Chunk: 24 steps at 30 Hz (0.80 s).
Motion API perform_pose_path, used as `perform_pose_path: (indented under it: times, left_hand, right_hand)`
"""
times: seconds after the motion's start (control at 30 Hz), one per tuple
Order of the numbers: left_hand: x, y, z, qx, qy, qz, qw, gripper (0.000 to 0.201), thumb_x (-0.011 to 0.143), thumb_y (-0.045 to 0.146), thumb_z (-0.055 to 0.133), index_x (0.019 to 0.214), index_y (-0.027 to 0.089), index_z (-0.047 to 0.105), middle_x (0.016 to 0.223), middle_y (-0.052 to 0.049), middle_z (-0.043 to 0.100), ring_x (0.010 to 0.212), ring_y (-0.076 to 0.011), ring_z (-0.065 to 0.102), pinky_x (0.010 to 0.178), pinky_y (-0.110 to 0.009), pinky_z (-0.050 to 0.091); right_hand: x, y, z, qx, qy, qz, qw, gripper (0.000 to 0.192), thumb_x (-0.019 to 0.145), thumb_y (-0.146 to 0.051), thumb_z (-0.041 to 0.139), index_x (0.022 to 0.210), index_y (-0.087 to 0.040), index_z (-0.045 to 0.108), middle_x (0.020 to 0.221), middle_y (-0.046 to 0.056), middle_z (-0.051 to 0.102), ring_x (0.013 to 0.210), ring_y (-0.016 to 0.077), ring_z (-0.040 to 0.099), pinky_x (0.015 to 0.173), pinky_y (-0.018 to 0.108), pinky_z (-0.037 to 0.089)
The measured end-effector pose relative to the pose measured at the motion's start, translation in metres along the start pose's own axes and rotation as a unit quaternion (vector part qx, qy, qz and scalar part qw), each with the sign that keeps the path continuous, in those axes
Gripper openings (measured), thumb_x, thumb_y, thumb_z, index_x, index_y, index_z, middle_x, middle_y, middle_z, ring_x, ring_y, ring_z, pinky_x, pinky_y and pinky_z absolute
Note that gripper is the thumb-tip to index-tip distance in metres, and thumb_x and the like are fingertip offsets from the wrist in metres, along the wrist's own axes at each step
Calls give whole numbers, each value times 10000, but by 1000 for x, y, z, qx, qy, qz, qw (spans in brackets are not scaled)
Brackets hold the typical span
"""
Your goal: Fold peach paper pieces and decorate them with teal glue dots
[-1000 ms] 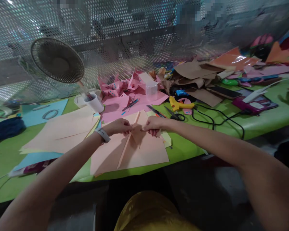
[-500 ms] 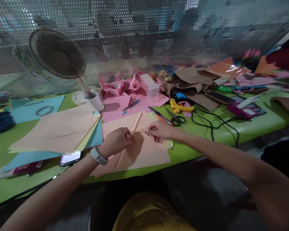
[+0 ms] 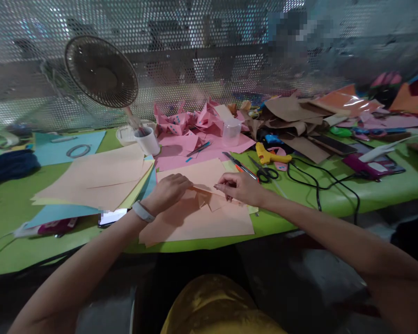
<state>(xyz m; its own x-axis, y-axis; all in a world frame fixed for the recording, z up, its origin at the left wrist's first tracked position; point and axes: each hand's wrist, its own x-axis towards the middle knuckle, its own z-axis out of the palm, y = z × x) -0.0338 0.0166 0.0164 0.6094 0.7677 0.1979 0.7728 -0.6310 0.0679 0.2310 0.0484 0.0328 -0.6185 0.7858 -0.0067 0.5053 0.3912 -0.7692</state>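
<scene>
Closest to you, below the edge of the green tabletop (image 3: pixel 195 244), is yellow cloth (image 3: pixel 214 306). A phone (image 3: pixel 114 216) lies to the left of your left wrist, which wears a white band (image 3: pixel 142 212). Ahead of you lies the peach sheet (image 3: pixel 202 227), near the front edge, under and between your hands. Your left hand (image 3: pixel 172 192) is palm down over its left part, fingers bent; I cannot tell whether they grasp the paper or only press it. Your right hand (image 3: pixel 242 188), thumb and forefinger drawn close, is at a raised fold (image 3: pixel 212 192); whether paper sits between those fingertips, I cannot tell. Small flaps (image 3: pixel 205 201) stick up just below the fold. To your left is a paper stack (image 3: pixel 90 178), peach on top. Just beyond your right hand lie a cutter (image 3: pixel 242 166) and scissors (image 3: pixel 264 173), side by side, then a yellow glue gun (image 3: pixel 271 157), with a black cord (image 3: pixel 316 184) curling off to its right, near a purple gadget (image 3: pixel 364 168). Farther out, a white cup (image 3: pixel 149 141) stands behind the stack, and a clear tub (image 3: pixel 231 133) stands on pink paper (image 3: pixel 169 160). Brown paper (image 3: pixel 292 111) is heaped to the right of the tub. Farthest back, a fan (image 3: pixel 102 76) rises before a mesh wall (image 3: pixel 195 83)
</scene>
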Motion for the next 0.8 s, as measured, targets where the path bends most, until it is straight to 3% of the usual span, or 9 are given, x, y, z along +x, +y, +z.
perform_pose_path:
  times: [0.2,0.3,0.4,0.53,0.63,0.8]
  left_hand:
    - [-1,-5,15,-26,44,-6,999,234,987,281,493,1053,179,693,932,-89,717,873,-198,662,786,-340,527]
    - [-10,-4,12,-32,78,6,996,249,1001,277,473,1071,186,695,1043,-98,727,961,-207,664,845,-362,526]
    - [-24,-2,6,-55,91,36,994,250,999,316,490,1087,203,696,1110,-90,723,1009,-207,663,872,-357,526]
    - [-39,2,2,-54,70,50,995,282,957,404,567,1134,208,668,1112,-94,722,996,-220,671,868,-367,523]
    - [-40,6,2,-22,51,62,997,243,992,349,507,1137,219,653,1145,-79,717,1022,-216,663,886,-372,500]
    - [-34,11,3,53,83,75,992,215,1006,279,483,1135,198,635,1089,-64,728,948,-204,663,830,-358,492]
  right_hand:
    - [15,-12,18,-202,-20,10,979,215,926,-376,586,1029,-213,681,807,20,735,762,171,655,622,247,330]
    - [23,-9,26,-257,-39,16,965,317,912,-442,609,1124,-210,652,940,55,748,867,210,666,635,263,326]
    - [26,-5,30,-295,-48,-15,954,253,957,-390,553,1063,-189,665,1033,76,739,935,210,661,653,271,328]
    - [30,-1,29,-320,-38,-46,946,239,982,-319,505,971,-164,686,1016,85,730,903,197,647,668,277,321]
    - [35,2,23,-296,-43,-40,953,244,959,-356,539,928,-179,705,952,65,732,853,188,633,659,271,312]
    - [38,5,15,-282,-30,-42,958,230,941,-362,559,914,-196,715,904,43,729,846,181,621,633,269,290]
